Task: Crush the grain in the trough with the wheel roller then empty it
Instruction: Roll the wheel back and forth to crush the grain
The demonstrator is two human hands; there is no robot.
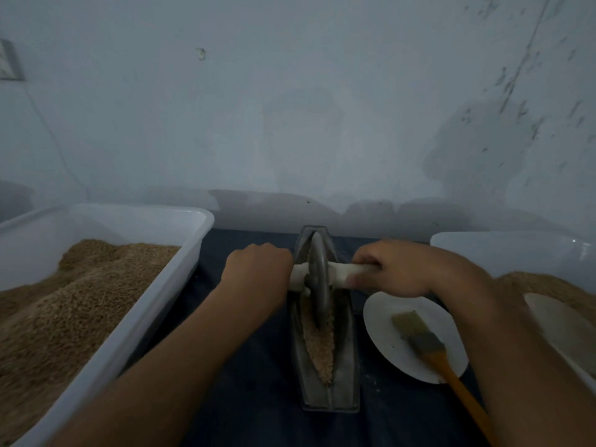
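Your left hand (258,269): curled round the left end of the pale handle (348,272).
Your right hand (396,269): gripping the handle's right end.
Wheel roller (317,272): upright in the trough (346,359), towards its far half.
Grain (317,346): lies along the trough floor in front of your wheel.
Left tub (135,321): heaped with grain.
Plate (387,333): just right of the trough, carrying a brush (425,343).
Cloth (251,398): dark, under everything.

Single head-worn view, wide angle, facing forward and down.
Looks from above and close at the trough (325,333) in the centre, with both forearms entering from the bottom edge.
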